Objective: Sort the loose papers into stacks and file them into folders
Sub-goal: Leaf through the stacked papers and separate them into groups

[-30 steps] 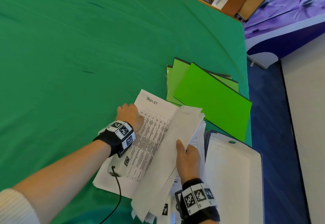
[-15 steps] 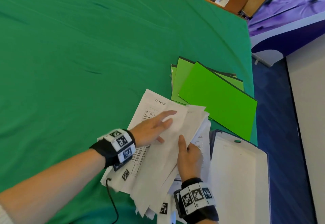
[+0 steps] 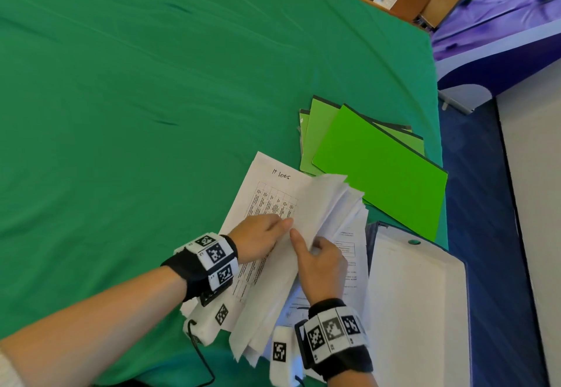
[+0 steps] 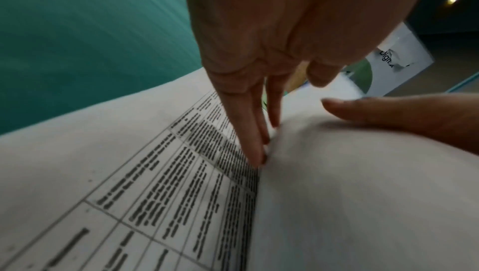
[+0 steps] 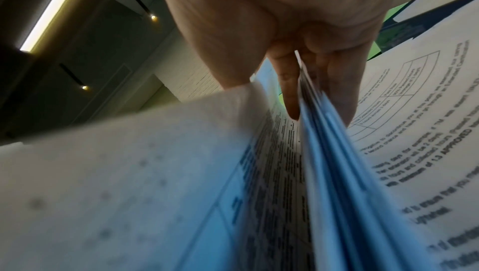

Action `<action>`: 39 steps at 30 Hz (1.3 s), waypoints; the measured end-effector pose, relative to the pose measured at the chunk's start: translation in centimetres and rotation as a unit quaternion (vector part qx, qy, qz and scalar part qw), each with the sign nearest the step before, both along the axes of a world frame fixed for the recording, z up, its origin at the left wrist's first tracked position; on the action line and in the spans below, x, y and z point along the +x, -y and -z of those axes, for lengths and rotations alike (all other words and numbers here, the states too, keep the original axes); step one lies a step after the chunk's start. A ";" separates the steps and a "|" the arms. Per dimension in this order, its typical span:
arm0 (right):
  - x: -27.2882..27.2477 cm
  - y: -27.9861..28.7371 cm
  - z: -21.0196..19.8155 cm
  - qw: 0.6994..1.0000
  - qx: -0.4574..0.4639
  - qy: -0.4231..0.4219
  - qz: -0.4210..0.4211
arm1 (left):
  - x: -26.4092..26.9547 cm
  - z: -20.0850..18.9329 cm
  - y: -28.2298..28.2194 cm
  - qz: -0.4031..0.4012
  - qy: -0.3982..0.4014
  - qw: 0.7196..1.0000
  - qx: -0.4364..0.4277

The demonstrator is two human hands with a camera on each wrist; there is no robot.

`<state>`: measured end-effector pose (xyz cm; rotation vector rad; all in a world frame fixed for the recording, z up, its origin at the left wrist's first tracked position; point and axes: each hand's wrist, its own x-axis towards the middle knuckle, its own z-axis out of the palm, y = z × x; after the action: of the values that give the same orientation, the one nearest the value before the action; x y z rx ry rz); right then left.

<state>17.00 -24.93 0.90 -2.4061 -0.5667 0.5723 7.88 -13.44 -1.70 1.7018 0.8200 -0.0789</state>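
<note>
A bundle of white papers [image 3: 321, 204] stands tilted up off the green cloth, gripped by my right hand [image 3: 315, 253] with the thumb on top. In the right wrist view the fingers [image 5: 290, 95] reach in between its sheets [image 5: 324, 152]. My left hand [image 3: 282, 224] touches the bundle's left edge. Its straight fingertips [image 4: 259, 156] rest on a flat printed sheet [image 4: 155, 173] headed "IT LOGS" [image 3: 267, 186], with the thumb held apart. Bright green folders [image 3: 379, 168] lie fanned just beyond the papers.
An open white folder or binder [image 3: 416, 295] lies right of the papers, near the table's right edge [image 3: 441, 204]. More printed sheets [image 3: 349, 253] lie under my right hand. Green cloth [image 3: 136, 113] covers the table to the left and far side.
A sheet headed "TASK LIST" lay on top at left a second ago; the "IT LOGS" sheet lies there now. My left hand went from a fist there, to flat on the bundle, to its edge.
</note>
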 end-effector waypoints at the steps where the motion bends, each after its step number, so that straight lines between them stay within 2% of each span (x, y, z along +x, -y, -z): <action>1: -0.1 -0.1 0.0 1.000 0.001 0.002 -0.003 | -0.1 -0.4 0.3 0.015 0.018 0.999 -0.028; 3: -0.1 -0.2 0.4 1.000 -0.003 0.005 -0.004 | -0.1 -0.9 0.8 0.036 0.035 0.998 -0.041; 4: 0.0 -0.2 0.5 1.000 -0.008 0.012 -0.004 | 0.1 -0.8 0.7 0.046 0.032 0.998 -0.021; 7: 0.4 0.2 0.7 1.000 -0.023 0.018 0.002 | 1.5 -0.3 -2.5 0.049 -0.029 0.988 0.147; 10: 0.8 0.8 0.4 1.000 -0.026 0.002 0.017 | 3.2 0.3 -8.8 0.017 -0.103 0.951 0.292; 11: 0.9 1.0 0.3 1.000 -0.024 -0.003 0.020 | 3.7 0.2 -10.8 0.022 -0.127 0.942 0.310; 15: 1.1 1.3 -0.1 0.999 -0.026 -0.007 0.023 | 4.7 -0.9 -15.1 0.097 -0.196 0.934 0.282; 18: 1.1 1.4 -0.2 0.999 -0.022 -0.011 0.026 | 4.9 -0.7 -15.2 0.088 -0.159 0.938 0.296; 21: 1.1 1.3 0.1 0.999 -0.020 -0.015 0.029 | 4.6 0.0 -14.5 0.048 -0.082 0.942 0.321; 24: 0.9 1.1 0.5 0.999 -0.024 -0.008 0.028 | 3.9 -0.2 -13.7 0.066 -0.085 0.909 0.403; 26: 0.7 0.9 0.6 0.999 -0.025 -0.004 0.021 | 3.5 -0.2 -13.3 0.098 -0.089 0.900 0.416; 30: 0.5 0.7 0.6 0.999 -0.032 0.004 0.013 | 2.8 0.5 -12.5 0.111 -0.088 0.925 0.354; 32: 0.2 0.7 0.6 0.999 -0.032 0.022 0.009 | 2.8 0.9 -12.2 0.115 -0.095 0.923 0.354; 36: -0.6 0.7 0.0 0.997 0.000 0.072 -0.004 | 3.3 0.9 -12.1 0.138 -0.131 0.898 0.396; 39: -0.5 0.6 -0.5 0.994 -0.005 0.104 -0.044 | 3.9 0.1 -12.7 0.166 -0.147 0.864 0.452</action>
<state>16.50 -25.57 1.45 -2.4755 -0.7644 0.3625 11.79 -0.75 -1.85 2.7743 0.8307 -0.2176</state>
